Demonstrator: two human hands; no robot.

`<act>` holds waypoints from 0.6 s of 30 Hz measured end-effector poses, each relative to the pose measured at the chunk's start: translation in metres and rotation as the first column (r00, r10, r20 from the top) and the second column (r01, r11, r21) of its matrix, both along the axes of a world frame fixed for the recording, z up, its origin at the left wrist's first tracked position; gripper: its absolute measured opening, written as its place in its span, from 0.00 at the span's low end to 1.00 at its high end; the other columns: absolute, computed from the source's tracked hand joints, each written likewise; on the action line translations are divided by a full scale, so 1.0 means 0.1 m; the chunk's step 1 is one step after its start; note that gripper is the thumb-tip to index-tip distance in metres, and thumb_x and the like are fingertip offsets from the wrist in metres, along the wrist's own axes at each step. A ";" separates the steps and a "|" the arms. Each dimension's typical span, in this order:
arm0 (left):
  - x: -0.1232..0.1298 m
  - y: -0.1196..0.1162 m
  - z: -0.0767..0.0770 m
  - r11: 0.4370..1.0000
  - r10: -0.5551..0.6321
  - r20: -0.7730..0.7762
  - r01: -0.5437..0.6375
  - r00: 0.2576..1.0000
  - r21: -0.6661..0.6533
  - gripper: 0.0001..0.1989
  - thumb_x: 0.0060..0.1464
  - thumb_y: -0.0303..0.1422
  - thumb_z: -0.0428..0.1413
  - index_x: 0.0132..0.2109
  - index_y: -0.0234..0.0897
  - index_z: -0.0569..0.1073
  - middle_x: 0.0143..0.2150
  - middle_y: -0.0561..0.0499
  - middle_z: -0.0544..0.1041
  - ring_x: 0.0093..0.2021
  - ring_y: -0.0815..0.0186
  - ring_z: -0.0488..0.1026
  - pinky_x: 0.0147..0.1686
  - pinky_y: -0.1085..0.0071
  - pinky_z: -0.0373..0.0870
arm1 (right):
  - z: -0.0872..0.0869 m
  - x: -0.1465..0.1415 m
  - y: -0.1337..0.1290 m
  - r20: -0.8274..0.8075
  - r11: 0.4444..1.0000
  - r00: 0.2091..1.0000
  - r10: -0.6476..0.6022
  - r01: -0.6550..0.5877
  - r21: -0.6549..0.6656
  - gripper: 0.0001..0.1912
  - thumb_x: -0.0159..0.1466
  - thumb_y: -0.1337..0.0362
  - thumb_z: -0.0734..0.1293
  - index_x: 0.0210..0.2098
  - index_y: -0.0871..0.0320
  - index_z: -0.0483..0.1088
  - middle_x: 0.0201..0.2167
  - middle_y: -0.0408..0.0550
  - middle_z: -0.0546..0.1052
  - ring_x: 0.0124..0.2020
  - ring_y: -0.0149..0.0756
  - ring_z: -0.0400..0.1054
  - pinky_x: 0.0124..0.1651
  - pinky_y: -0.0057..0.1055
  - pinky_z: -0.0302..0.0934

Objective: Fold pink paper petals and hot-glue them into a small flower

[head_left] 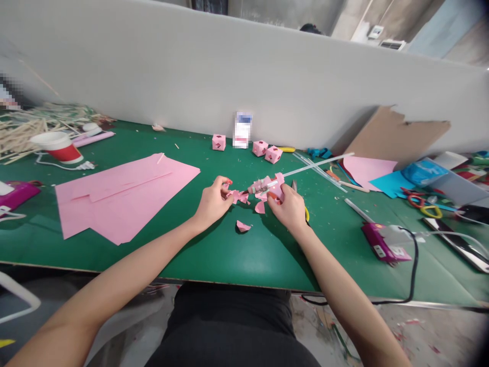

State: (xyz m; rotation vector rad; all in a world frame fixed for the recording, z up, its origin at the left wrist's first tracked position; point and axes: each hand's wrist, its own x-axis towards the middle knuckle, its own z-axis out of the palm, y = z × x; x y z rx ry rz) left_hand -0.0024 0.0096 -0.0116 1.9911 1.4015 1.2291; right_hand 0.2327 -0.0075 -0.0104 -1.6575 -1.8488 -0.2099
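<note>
My right hand [289, 208] is wrapped around a pink hot glue gun [263, 186]. Its nozzle points left, and a long clear glue stick [319, 164] sticks out of the back. Close to the nozzle, my left hand [214, 203] pinches a cut piece of pink paper [240, 196] between thumb and fingers. A folded pink paper scrap [243, 226] lies on the green table just below, and another small pink scrap [260, 207] is under the gun. Partly hidden by my right hand are scissors with a yellow handle [307, 214].
Several pink paper cubes [219, 142] with cut-outs stand along the back. Large pink sheets [126, 199] lie to the left, near a paper cup [61, 147] and wooden sticks [26, 127]. On the right are a purple power strip [384, 243], cardboard [397, 135] and red-handled scissors [414, 200].
</note>
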 end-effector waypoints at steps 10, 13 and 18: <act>0.00 0.00 0.00 1.000 -0.002 0.014 0.002 1.000 0.019 0.14 0.52 0.29 0.59 0.46 0.39 0.68 0.29 0.55 0.78 0.28 0.67 0.77 0.34 0.71 0.73 | 0.04 0.10 0.06 0.002 0.993 0.995 -0.103 0.103 -0.066 0.13 0.61 0.52 0.63 0.29 0.55 0.63 0.26 0.48 0.71 0.27 0.39 0.63 0.31 0.31 0.52; 0.01 -0.02 0.02 1.000 -0.027 0.039 0.026 0.999 0.016 0.14 0.51 0.28 0.58 0.46 0.39 0.67 0.29 0.56 0.78 0.27 0.68 0.77 0.32 0.72 0.73 | 0.00 0.31 0.17 0.045 0.964 0.967 -0.250 0.253 -0.084 0.16 0.63 0.52 0.61 0.33 0.60 0.68 0.33 0.57 0.74 0.34 0.45 0.66 0.37 0.36 0.57; 0.05 -0.09 0.03 0.992 -0.121 0.110 0.117 0.987 0.042 0.17 0.54 0.28 0.57 0.51 0.39 0.65 0.33 0.53 0.79 0.33 0.66 0.79 0.34 0.71 0.75 | -0.08 0.50 0.21 0.162 0.875 0.896 -0.413 0.440 -0.201 0.26 0.65 0.50 0.61 0.39 0.71 0.71 0.40 0.73 0.72 0.46 0.60 0.64 0.47 0.50 0.58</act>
